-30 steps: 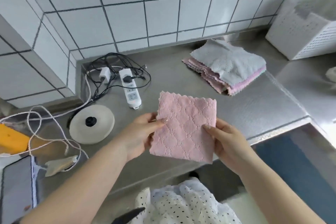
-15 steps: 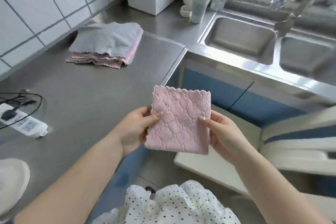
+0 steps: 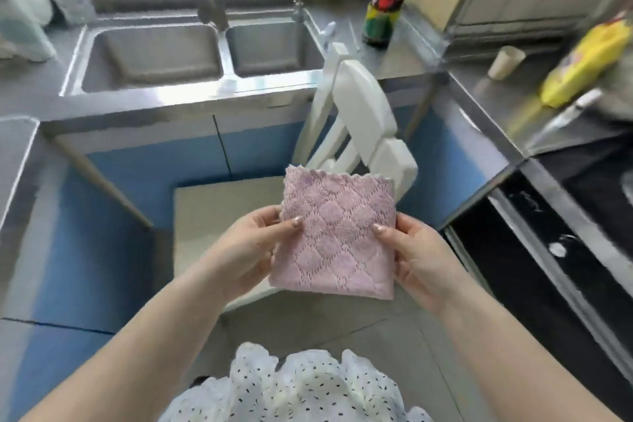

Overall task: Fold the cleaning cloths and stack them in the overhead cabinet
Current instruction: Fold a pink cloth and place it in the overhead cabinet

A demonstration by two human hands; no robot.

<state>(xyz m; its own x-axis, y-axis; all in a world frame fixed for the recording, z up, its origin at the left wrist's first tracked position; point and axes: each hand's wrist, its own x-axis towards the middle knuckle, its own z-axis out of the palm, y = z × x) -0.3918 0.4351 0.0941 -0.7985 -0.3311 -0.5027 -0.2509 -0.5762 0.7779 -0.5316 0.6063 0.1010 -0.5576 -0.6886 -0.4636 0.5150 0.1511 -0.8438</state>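
A folded pink cleaning cloth (image 3: 337, 236) with a quilted diamond pattern and scalloped top edge is held flat in front of me, above the floor. My left hand (image 3: 255, 245) pinches its left edge, thumb on top. At the cloth's right edge, my right hand (image 3: 416, 255) grips the same way. The stack of other cloths and the overhead cabinet are out of view.
A steel double sink (image 3: 191, 51) sits ahead with blue cabinet fronts (image 3: 144, 168) below. A white folded step stool (image 3: 363, 120) leans against the counter just beyond the cloth. To the right are a steel counter (image 3: 479, 103) with a bottle (image 3: 382, 15), cup (image 3: 505, 62), yellow bag (image 3: 582, 62) and a black stove (image 3: 582, 223).
My view has swung right, from the counter with the cloth stack and power strip to the sink and stove corner. Both hands keep the same hold on the pink cloth.
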